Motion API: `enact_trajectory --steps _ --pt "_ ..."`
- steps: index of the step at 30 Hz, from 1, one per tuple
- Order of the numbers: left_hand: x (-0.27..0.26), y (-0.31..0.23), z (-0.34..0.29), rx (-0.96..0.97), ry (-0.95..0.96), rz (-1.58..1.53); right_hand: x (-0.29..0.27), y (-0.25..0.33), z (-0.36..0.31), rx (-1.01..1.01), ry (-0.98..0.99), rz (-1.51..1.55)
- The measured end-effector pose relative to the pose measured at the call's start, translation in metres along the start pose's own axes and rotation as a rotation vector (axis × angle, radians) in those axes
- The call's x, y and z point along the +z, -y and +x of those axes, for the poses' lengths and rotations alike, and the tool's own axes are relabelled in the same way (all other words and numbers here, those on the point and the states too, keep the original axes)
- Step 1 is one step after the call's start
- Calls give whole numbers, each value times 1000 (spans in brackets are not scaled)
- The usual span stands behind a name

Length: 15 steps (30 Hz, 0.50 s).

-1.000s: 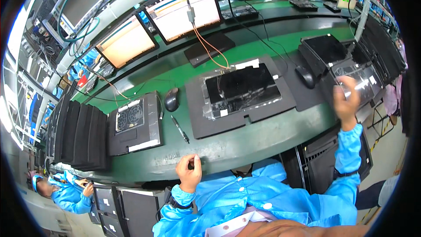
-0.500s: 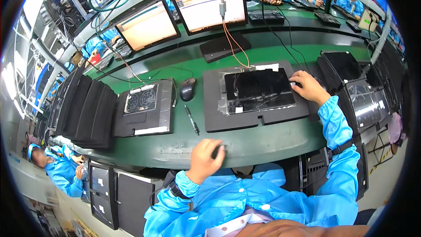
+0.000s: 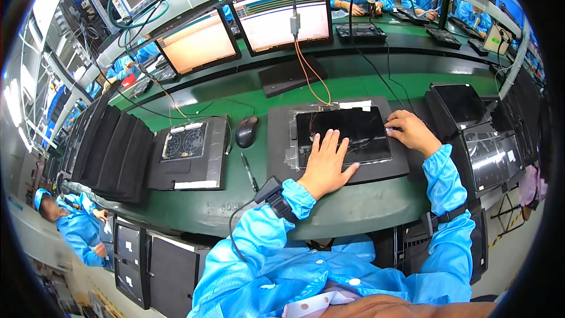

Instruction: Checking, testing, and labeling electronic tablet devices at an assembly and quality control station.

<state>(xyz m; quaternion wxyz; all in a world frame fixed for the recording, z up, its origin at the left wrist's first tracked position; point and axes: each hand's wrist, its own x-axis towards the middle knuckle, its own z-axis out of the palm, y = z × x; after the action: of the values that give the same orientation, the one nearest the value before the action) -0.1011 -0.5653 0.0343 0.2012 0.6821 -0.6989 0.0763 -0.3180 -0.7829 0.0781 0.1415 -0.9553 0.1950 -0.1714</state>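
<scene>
My left hand (image 3: 328, 165) is spread wide, palm down, its fingers reaching over the near edge of the black screen (image 3: 365, 129) in front of me, with the thumb pointing off to the right; it has hold of nothing. My right hand (image 3: 414, 132) is at the screen's right edge, fingers bent and thumb tucked beneath them; whether they pinch anything there I cannot tell. The screen lies flat, face up, on a dark pad (image 3: 278, 135) on the green table (image 3: 194, 213), clear film showing along its left side. A pair of orange wires (image 3: 310, 72) comes down to the pad's far side, just behind the screen. Left of the pad are a mouse (image 3: 246, 132) and, nearer me, a pen (image 3: 249, 172). Beyond them lies a second pad (image 3: 213, 168) bearing a board with two round fan shapes (image 3: 183, 144), with a stack of dark sheets (image 3: 115, 156) leaning beside it. Two lit monitors (image 3: 282, 20) stand across the table, and more panels (image 3: 491, 156) lie to my right.
</scene>
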Motion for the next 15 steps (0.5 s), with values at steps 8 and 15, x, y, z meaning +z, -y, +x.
enact_trajectory --steps 8,15 --pt "-11 -4 6 -3 -102 -90 -24 10 18 2 104 217" --pt "-16 10 8 365 -520 -81 -59 -33 8 248 89 168"
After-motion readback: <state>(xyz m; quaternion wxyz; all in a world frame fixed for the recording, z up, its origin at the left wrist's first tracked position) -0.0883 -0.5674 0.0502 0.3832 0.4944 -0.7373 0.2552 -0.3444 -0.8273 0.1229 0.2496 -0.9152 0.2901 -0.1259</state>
